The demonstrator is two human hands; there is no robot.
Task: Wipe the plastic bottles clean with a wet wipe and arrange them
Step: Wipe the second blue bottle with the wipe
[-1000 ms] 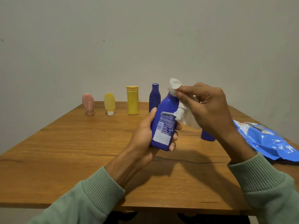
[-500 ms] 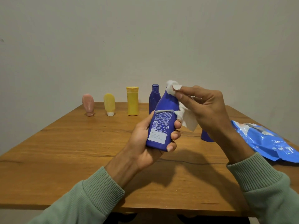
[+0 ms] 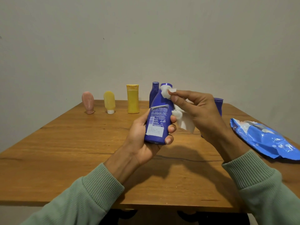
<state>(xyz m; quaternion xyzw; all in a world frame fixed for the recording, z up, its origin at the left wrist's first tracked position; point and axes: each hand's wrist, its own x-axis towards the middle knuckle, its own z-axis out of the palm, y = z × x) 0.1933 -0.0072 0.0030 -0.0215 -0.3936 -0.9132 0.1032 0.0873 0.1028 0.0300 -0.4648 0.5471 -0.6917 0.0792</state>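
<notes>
Left hand (image 3: pixel 142 135) grips blue bottle (image 3: pixel 158 116) above table (image 3: pixel 65 143). Right hand (image 3: pixel 198 111) pinches wipe (image 3: pixel 167 93) against bottle's neck. Wipe pack (image 3: pixel 263 138) right of bottle.

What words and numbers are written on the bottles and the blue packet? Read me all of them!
No text here can be read.
blue bottle in the left hand: back label with small print and a barcode, too blurred to read.
white sticker low on that label: dotted print, too blurred to read.
wet wipe pack: markings too blurred to read.
pink tube, pale yellow tube, yellow bottle: no text visible.
</notes>
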